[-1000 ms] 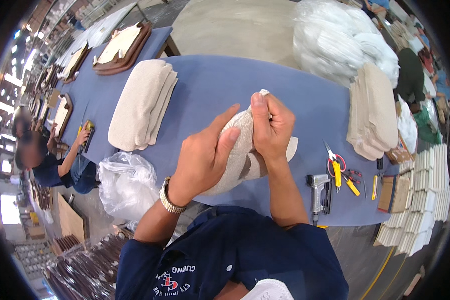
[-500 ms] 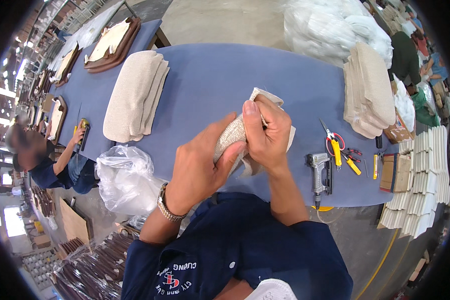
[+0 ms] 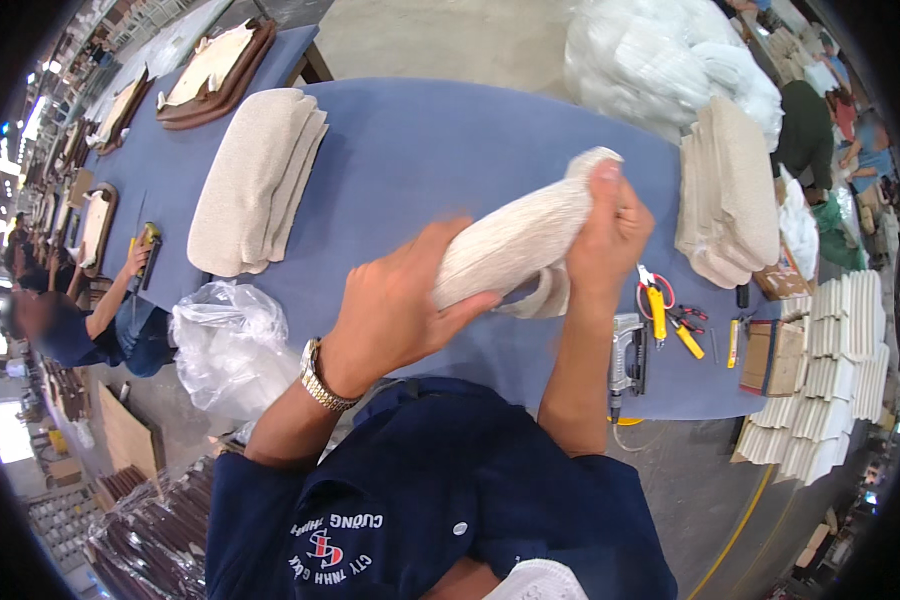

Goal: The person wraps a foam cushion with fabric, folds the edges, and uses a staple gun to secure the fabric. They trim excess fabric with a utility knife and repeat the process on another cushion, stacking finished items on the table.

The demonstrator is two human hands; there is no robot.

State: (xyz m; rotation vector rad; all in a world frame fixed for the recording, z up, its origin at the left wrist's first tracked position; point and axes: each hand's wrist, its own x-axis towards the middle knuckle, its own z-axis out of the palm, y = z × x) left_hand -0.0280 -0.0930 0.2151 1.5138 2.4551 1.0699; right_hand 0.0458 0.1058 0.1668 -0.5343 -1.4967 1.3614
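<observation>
Above the blue table (image 3: 400, 150), a beige woven fabric cover (image 3: 515, 240) is stretched between my two hands. My left hand (image 3: 395, 310) is closed on its lower left end, thumb on the near side. At the upper right end, my right hand (image 3: 607, 230) pinches the edge, its fingers somewhat blurred. Below the main part hangs a loop of the same cloth. What lies inside the cover, if anything, is hidden. The nearest tool to my right forearm is a grey air stapler (image 3: 625, 355), lying on the table.
Stacks of beige fabric pieces stand left (image 3: 255, 180) and right (image 3: 725, 190). Red-handled scissors (image 3: 657, 300), yellow-handled pliers (image 3: 688, 338) and a box (image 3: 772, 357) lie at right. Plastic bags (image 3: 235, 345) hang near the left edge. A co-worker (image 3: 90, 320) holds a tool at far left.
My right hand has moved right and outward, drawing the fabric cover out long between my hands. It was bunched up close before. My left hand keeps its hold.
</observation>
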